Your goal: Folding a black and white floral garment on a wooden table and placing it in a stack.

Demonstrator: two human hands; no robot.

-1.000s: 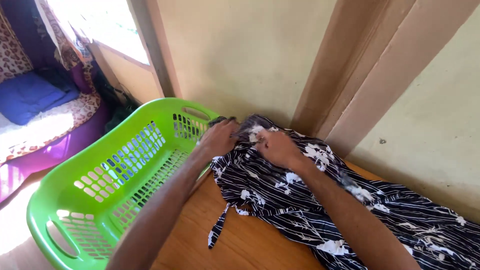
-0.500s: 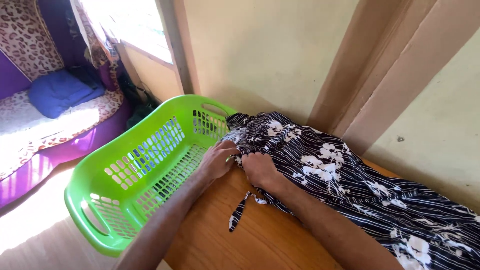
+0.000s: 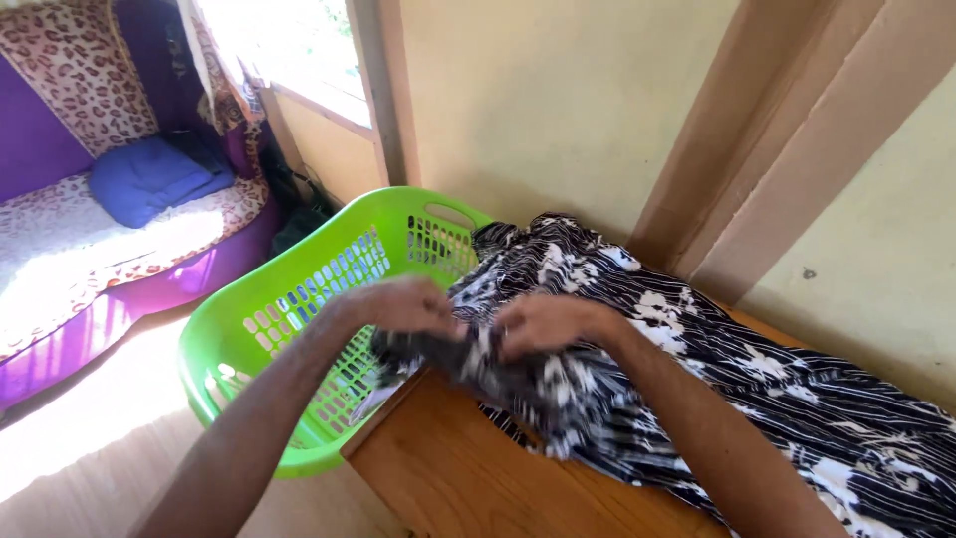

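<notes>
The black-and-white patterned garment (image 3: 697, 399) is clamped in both grips, left hand (image 3: 398, 304) and right hand (image 3: 543, 324), bunched above the wooden surface (image 3: 478, 478) beside the green laundry basket (image 3: 299, 299).

A home — cushioned sofa (image 3: 119, 229), green laundry basket (image 3: 299, 299), wooden table (image 3: 478, 478), sunlit window (image 3: 299, 45)
</notes>
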